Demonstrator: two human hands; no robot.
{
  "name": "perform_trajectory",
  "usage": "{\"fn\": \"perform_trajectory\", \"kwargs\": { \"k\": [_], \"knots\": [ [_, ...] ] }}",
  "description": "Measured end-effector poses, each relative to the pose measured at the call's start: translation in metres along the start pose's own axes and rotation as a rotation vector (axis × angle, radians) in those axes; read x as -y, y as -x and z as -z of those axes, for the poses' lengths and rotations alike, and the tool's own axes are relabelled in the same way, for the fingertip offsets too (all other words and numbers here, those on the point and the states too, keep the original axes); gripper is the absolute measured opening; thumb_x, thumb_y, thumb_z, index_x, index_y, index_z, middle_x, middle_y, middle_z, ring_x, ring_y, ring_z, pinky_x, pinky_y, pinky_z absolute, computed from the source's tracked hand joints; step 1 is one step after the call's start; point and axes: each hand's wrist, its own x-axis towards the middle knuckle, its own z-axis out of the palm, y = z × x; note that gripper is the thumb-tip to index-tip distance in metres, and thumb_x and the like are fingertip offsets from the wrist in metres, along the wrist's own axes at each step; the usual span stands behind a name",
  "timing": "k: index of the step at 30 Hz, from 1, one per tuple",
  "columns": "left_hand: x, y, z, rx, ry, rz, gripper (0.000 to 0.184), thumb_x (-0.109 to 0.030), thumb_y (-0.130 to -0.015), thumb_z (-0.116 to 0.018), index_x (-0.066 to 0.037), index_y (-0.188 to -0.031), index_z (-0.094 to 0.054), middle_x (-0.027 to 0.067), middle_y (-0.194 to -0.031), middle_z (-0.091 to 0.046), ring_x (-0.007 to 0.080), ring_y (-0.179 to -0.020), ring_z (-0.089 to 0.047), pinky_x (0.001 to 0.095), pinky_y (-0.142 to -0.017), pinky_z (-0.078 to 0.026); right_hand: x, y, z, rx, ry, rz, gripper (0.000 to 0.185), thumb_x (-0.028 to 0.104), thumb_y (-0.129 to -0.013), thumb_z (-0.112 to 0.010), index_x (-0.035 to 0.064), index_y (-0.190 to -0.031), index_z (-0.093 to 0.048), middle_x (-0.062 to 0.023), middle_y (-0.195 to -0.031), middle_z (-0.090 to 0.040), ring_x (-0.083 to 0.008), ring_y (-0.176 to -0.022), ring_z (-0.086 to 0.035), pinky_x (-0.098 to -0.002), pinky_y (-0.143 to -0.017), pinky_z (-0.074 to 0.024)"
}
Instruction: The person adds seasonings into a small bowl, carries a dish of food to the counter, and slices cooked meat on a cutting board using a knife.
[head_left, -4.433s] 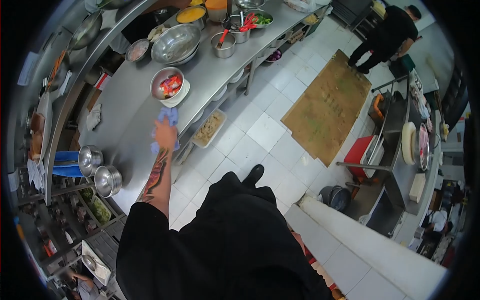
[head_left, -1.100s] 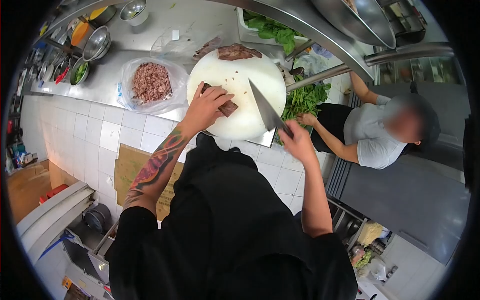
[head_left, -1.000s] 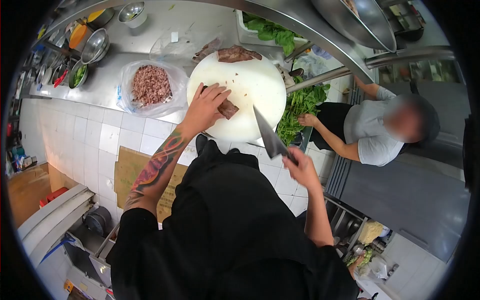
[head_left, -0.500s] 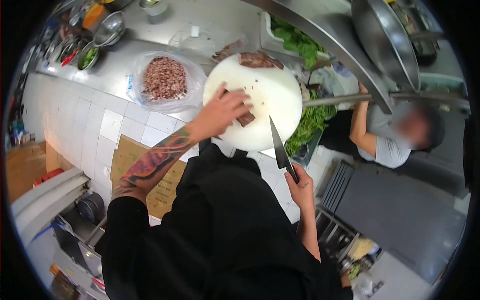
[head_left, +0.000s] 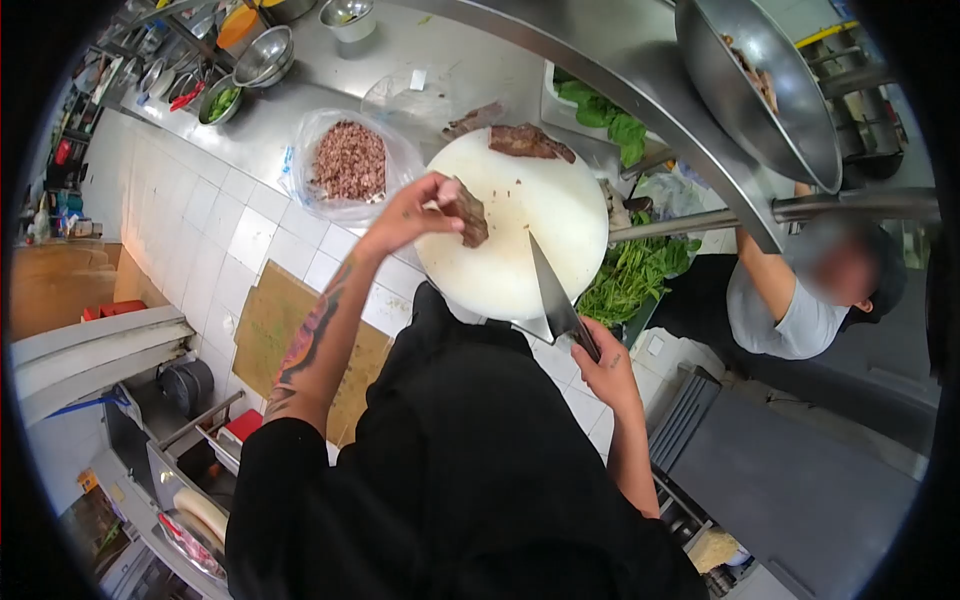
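Note:
Over the left side of the round white cutting board (head_left: 550, 220), my left hand (head_left: 412, 208) pinches a brown piece of meat (head_left: 467, 218) between thumb and fingers. The piece is tilted up on its edge; whether it touches the board is hard to tell. My right hand (head_left: 606, 368) grips a chef's knife (head_left: 552, 290) by its dark handle, at the board's near right edge. Its blade points away from me, the tip over the board. A larger chunk of meat (head_left: 530, 143) lies at the board's far edge. Small crumbs are scattered mid-board.
Left of the board, a clear plastic bag (head_left: 392, 195) holds chopped meat (head_left: 348, 160). Leafy greens (head_left: 635, 280) lie at the right. A steel rail (head_left: 680, 225) and a large wok (head_left: 760, 90) stand at right. A co-worker (head_left: 790, 290) is beyond the greens.
My left hand has gone from lying over the meat piece to pinching it and tipping it up, slightly left. The knife stays in my right hand. The co-worker's arm has shifted, and the view has moved slightly.

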Motion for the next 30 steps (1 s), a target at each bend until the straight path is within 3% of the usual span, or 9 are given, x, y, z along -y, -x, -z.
{"fn": "perform_trajectory", "kwargs": {
  "k": [3, 5, 6, 9, 11, 17, 20, 24, 30],
  "knots": [
    [-0.016, -0.003, 0.003, -0.027, 0.103, 0.098, 0.042, 0.002, -0.081, -0.077, -0.007, -0.115, -0.055, -0.0001, -0.108, -0.061, 0.0118, -0.105, -0.059, 0.0286, -0.094, -0.049, -0.013, -0.006, -0.001, -0.053, -0.001, 0.194, 0.044, 0.010, -0.091, -0.065, 0.0061, -0.133, -0.057, -0.0123, -0.098, -0.071, -0.0194, -0.089, -0.069, -0.0344, -0.084, -0.0527],
    [-0.013, -0.005, -0.001, -0.081, 0.181, 0.140, 0.042, 0.004, -0.081, -0.076, -0.006, -0.117, -0.056, 0.0011, -0.111, -0.063, 0.0122, -0.104, -0.060, 0.0281, -0.094, -0.049, -0.014, -0.008, -0.003, -0.040, -0.057, 0.256, 0.050, 0.004, -0.092, -0.064, 0.0053, -0.140, -0.052, -0.0006, -0.087, -0.060, -0.0053, -0.062, -0.048, -0.0233, -0.053, -0.0413],
    [-0.001, -0.007, -0.004, -0.007, 0.166, 0.154, 0.046, 0.002, -0.081, -0.078, -0.005, -0.121, -0.056, 0.0021, -0.113, -0.064, 0.0125, -0.104, -0.061, 0.0285, -0.095, -0.049, -0.008, -0.006, -0.002, -0.052, -0.042, 0.159, 0.047, 0.009, -0.089, -0.066, 0.0048, -0.135, -0.056, -0.0140, -0.105, -0.071, -0.0198, -0.095, -0.068, -0.0326, -0.088, -0.0509],
    [0.018, -0.008, -0.008, 0.123, 0.035, 0.187, 0.056, -0.003, -0.076, -0.082, -0.004, -0.125, -0.056, 0.0065, -0.119, -0.063, 0.0189, -0.112, -0.060, 0.0334, -0.101, -0.046, -0.012, -0.003, -0.006, -0.075, -0.082, 0.154, 0.047, 0.009, -0.089, -0.066, 0.0039, -0.135, -0.056, -0.0137, -0.105, -0.071, -0.0195, -0.095, -0.068, -0.0325, -0.087, -0.0509],
    [0.018, -0.003, -0.006, 0.024, -0.872, -0.241, 0.065, -0.007, -0.071, -0.085, -0.007, -0.129, -0.057, 0.0117, -0.127, -0.059, 0.0271, -0.122, -0.054, 0.0394, -0.106, -0.043, -0.012, 0.002, -0.008, -0.083, -0.087, 0.146, 0.046, 0.008, -0.089, -0.066, 0.0034, -0.135, -0.056, -0.0137, -0.105, -0.071, -0.0193, -0.095, -0.068, -0.0322, -0.087, -0.0507],
    [0.007, -0.001, -0.041, 0.103, -0.893, -0.421, 0.067, -0.004, -0.069, -0.081, -0.012, -0.133, -0.061, 0.0132, -0.129, -0.058, 0.0349, -0.121, -0.053, 0.0429, -0.107, -0.040, 0.010, 0.012, -0.015, -0.103, -0.088, 0.086, 0.047, 0.010, -0.091, -0.064, 0.0042, -0.137, -0.055, -0.0166, -0.107, -0.071, -0.0245, -0.096, -0.069, -0.0346, -0.087, -0.0511],
    [0.013, -0.005, -0.045, 0.287, -0.816, -0.334, 0.062, -0.001, -0.071, -0.078, -0.011, -0.131, -0.062, 0.0098, -0.123, -0.062, 0.0324, -0.117, -0.056, 0.0455, -0.103, -0.042, 0.018, 0.002, -0.018, -0.243, 0.237, 0.401, 0.044, 0.014, -0.096, -0.058, 0.0071, -0.139, -0.052, -0.0233, -0.106, -0.069, -0.0432, -0.097, -0.066, -0.0438, -0.085, -0.0526],
    [0.002, 0.011, -0.050, 0.218, -0.943, -0.483, 0.055, -0.003, -0.073, -0.076, -0.012, -0.126, -0.065, 0.0074, -0.117, -0.064, 0.0305, -0.115, -0.057, 0.0448, -0.100, -0.043, 0.040, 0.007, -0.016, -0.170, 0.326, 0.204, 0.043, 0.018, -0.096, -0.059, 0.0064, -0.137, -0.053, -0.0244, -0.098, -0.070, -0.0452, -0.088, -0.067, -0.0468, -0.079, -0.0533],
    [0.031, 0.024, -0.078, -0.036, -0.976, -0.651, 0.030, -0.008, -0.079, -0.068, -0.009, -0.109, -0.068, 0.0027, -0.117, -0.062, 0.0240, -0.112, -0.056, 0.0391, -0.099, -0.041, 0.053, -0.011, -0.027, -0.230, 0.744, 0.234, 0.024, 0.025, -0.097, -0.060, 0.0022, -0.101, -0.058, -0.0210, -0.072, -0.066, -0.0426, -0.069, -0.066, -0.0531, -0.062, -0.0513]
  ]
}}
